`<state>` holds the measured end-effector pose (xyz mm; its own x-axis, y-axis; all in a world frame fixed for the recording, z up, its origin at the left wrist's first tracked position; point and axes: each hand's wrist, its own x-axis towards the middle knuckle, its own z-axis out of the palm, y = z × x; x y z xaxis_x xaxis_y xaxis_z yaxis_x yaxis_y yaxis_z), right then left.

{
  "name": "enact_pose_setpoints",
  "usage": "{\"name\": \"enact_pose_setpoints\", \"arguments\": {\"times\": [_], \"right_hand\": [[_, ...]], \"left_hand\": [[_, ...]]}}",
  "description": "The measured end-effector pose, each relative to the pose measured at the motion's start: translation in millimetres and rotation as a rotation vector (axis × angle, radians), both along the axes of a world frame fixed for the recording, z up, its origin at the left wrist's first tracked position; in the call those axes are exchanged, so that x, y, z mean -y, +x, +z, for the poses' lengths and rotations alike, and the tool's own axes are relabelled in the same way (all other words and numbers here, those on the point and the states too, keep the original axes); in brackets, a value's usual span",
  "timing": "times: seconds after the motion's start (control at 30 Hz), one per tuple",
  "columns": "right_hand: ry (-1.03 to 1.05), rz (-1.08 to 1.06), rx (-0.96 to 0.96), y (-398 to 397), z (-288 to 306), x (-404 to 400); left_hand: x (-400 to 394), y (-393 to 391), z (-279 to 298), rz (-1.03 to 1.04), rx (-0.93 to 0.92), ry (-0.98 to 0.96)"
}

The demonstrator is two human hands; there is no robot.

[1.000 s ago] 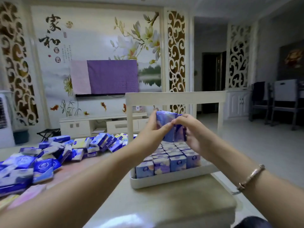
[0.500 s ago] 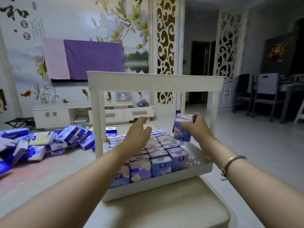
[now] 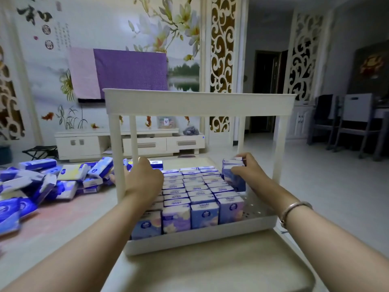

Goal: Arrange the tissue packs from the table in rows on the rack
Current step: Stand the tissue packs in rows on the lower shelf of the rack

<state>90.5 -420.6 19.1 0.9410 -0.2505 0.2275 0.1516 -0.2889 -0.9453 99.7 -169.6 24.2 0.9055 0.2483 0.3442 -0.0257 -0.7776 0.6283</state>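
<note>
A white two-tier rack (image 3: 200, 237) stands on the table in front of me. Its lower tray holds several rows of blue and purple tissue packs (image 3: 195, 199) standing upright. My right hand (image 3: 247, 171) grips a small stack of tissue packs (image 3: 232, 174) low at the tray's far right, beside the rows. My left hand (image 3: 145, 180) reaches into the tray on the left, fingers curled down over the rows; whether it holds a pack is hidden. A loose pile of tissue packs (image 3: 52, 182) lies on the table to the left.
The rack's upper shelf (image 3: 200, 102) spans above both hands, carried by white posts (image 3: 119, 161). A bare strip of perforated tray floor (image 3: 252, 209) shows on the right of the rows. Behind are a TV cabinet (image 3: 130, 144) and chairs (image 3: 349, 125).
Both hands split apart from one stack held in the air. My right hand has lowered its packs into the tray's far right; my left hand has dropped onto the left rows.
</note>
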Motion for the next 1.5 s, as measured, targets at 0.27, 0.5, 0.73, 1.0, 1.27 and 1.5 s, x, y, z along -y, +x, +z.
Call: {"name": "enact_pose_setpoints", "arguments": {"times": [0.27,0.5,0.73,1.0,1.27,1.5], "right_hand": [[0.085,0.069,-0.064,18,-4,-61],[0.097,-0.065,-0.126,37,-6,-68],[-0.048,0.102,-0.221,47,-19,-71],[-0.434,0.157,-0.215,48,-24,-67],[-0.827,0.106,-0.208,40,-17,-72],[-1.052,-0.013,-0.052,-1,12,-76]], "left_hand": [[-56,-26,2,0.048,0.007,0.207],[-49,-9,-4,-0.305,-0.016,0.196],[-26,2,-7,-0.458,-0.138,0.344],[-17,-3,-7,-0.499,-0.206,0.502],[-19,-6,-4,-0.526,-0.199,0.404],[-32,-37,6,-0.591,-0.064,0.182]]}}
